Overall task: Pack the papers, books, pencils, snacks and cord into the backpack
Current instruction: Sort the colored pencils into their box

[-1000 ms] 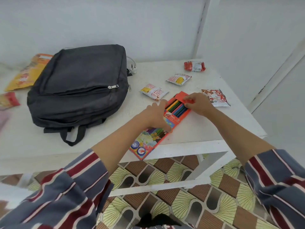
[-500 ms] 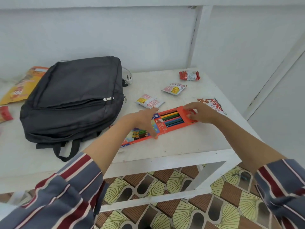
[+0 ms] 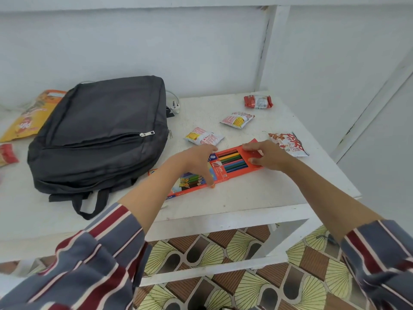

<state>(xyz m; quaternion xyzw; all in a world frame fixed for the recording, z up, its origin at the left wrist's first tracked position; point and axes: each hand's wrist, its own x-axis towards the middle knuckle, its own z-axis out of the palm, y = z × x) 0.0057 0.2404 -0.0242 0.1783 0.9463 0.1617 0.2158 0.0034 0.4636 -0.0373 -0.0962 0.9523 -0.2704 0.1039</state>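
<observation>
1. Pencil box (image 3: pixel 230 163): an orange carton lying flat and slantwise on the white table (image 3: pixel 257 193), just right of frame centre. Legible print: "12" and "Luna" on the face, "...TLER" along the near edge. A window shows coloured pencils side by side.
2. Left hand (image 3: pixel 196 162): spans the box's width at mid-length, fingers curled over the far edge and thumb pressed on the near edge, pinching it.
3. Right hand (image 3: pixel 266 156): grips the box's right end, fingers bent over the end flap and thumb on the face.
4. Open room: bare tabletop lies between the box and the table's front edge; the box's left end lies near the backpack's lower corner.
5. Backpack (image 3: pixel 100 133): dark grey, lying flat left of centre, its front zip pull (image 3: pixel 147 133) at the right end of the zip.
6. Snack packets: four lie apart at the right, (image 3: pixel 203 136), (image 3: pixel 237 119), (image 3: pixel 258 101) and (image 3: pixel 289 144); their print is too small to read.
7. Cord plug (image 3: pixel 175 106): white, just beyond the backpack's upper right corner.
8. Orange bag (image 3: pixel 31 115): upper left, partly under the backpack.
</observation>
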